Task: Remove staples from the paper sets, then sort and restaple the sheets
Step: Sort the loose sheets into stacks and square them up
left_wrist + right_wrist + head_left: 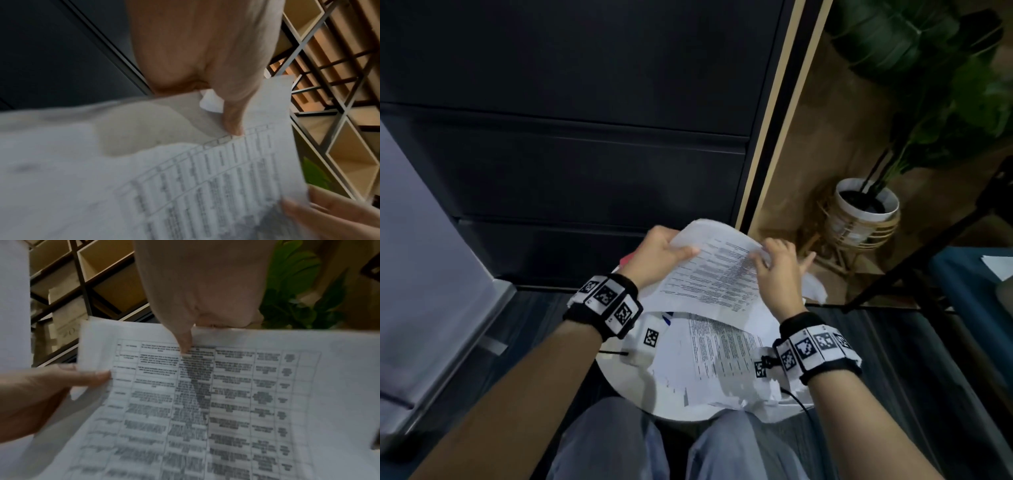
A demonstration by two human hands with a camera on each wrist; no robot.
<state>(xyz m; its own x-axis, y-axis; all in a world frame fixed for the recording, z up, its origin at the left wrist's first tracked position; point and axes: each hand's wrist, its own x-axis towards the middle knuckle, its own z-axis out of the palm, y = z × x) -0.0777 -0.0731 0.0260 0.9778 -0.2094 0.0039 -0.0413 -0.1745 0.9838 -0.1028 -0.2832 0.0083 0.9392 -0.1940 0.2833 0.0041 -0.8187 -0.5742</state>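
I hold a printed paper set (717,274) with a table of text in both hands, above a small round white table (626,383). My left hand (674,251) grips its left edge, thumb on top and fingers behind. My right hand (767,257) pinches the top right corner, where the sheets curl. In the left wrist view my left thumb (232,120) presses on the paper set (205,178). In the right wrist view my right thumb (185,342) lies on the paper set (236,402). More loose printed sheets (722,353) lie crumpled on the table. No staple or stapler shows plainly.
A dark drawer cabinet (585,154) stands just beyond the table. To the right are a potted plant (866,205) on a rattan stand, a black tripod leg (914,267) and a blue surface (969,284) with a sheet. My knees are under the table's near edge.
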